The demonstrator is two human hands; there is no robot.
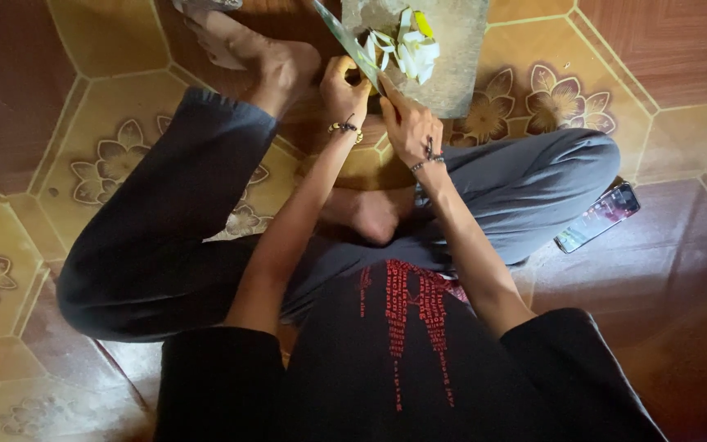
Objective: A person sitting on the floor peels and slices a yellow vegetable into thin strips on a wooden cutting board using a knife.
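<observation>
a: what's the room like?
b: a floor (pixel 681 49) of glossy patterned vinyl in brown and yellow, floral hexagons. on it lies a flat grey slab (pixel 460 57).
a: and on the slab?
b: pale cut leaves (pixel 407 49). right hand (pixel 409 123) closed around a knife (pixel 345 39); left hand (pixel 344 86) pinches the leaves beside it. a phone (pixel 599 217) lies right of the slab.

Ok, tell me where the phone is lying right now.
In the head view, the phone lies on the patterned floor at the person's right, just beside the bent right knee, apart from both hands.
</observation>
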